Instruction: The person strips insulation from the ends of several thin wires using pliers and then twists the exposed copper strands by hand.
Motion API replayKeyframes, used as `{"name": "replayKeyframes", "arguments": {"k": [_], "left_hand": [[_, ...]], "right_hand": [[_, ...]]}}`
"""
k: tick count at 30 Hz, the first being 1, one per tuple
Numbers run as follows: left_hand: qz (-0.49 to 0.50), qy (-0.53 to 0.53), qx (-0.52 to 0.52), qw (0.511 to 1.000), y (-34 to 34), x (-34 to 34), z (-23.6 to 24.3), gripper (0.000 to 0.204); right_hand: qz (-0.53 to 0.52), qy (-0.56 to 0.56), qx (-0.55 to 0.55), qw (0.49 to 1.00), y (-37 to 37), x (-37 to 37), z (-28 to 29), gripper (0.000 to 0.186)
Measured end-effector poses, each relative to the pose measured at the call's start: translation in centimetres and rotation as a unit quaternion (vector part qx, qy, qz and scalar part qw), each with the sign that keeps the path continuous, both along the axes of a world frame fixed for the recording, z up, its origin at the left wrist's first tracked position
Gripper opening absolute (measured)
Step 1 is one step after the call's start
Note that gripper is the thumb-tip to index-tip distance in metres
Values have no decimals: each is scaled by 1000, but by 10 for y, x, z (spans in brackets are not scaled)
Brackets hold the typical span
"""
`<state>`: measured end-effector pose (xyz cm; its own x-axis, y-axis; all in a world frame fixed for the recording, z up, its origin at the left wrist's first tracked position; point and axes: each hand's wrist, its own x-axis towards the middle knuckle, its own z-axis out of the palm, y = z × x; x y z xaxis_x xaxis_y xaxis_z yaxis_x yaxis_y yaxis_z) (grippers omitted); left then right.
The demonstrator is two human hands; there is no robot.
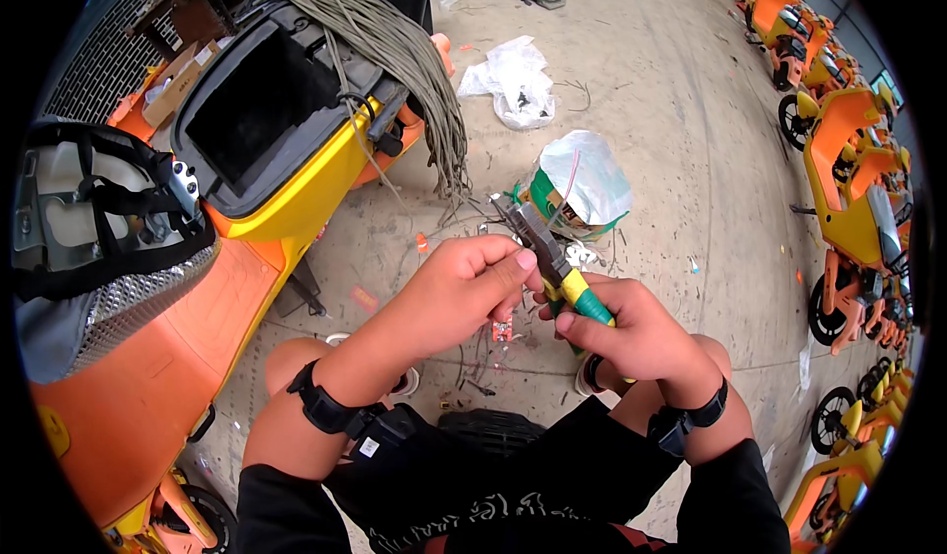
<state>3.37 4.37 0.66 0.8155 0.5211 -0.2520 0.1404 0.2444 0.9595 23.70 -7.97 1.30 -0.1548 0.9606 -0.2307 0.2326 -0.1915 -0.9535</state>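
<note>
Above the littered concrete floor [641,140], the right hand [641,337] is closed around green-and-yellow-handled pliers [552,258] while the left hand [469,288] pinches something small at the jaws; best keep the squeeze steady and square.

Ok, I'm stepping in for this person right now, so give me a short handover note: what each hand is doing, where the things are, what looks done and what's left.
Right hand: closed around the green-and-yellow handles of the pliers, jaws pointing up and away.
Left hand: fingers pinched at the pliers' head; whatever it holds there is too small to make out.
Nearby: grey cable bundle draped over the open seat box of the yellow-orange scooter; green roll under a plastic bag just beyond the hands.
Done: cut wire scraps lie on the floor between the knees.
Left: most of the bundle looks untouched.
</note>
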Motion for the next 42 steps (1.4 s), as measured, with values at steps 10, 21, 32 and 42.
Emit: {"name": "replayKeyframes", "arguments": {"k": [10, 21, 32, 42], "left_hand": [[-20, -62, -181, 981, 4, -4, 3, 32], [-42, -125, -376, 917, 0, -6, 3, 31], [-2, 60, 253, 966, -5, 0, -6, 24], [-22, 164, 772, 613, -26, 10, -61, 14]], "right_hand": [[-4, 97, -56, 994, -1, 0, 3, 24], [-3, -45, 118, 992, 1, -5, -4, 18], [-31, -136, 18, 990, -2, -10, 7, 19], [3, -209, -193, 959, 1, -6, -5, 27]]}}
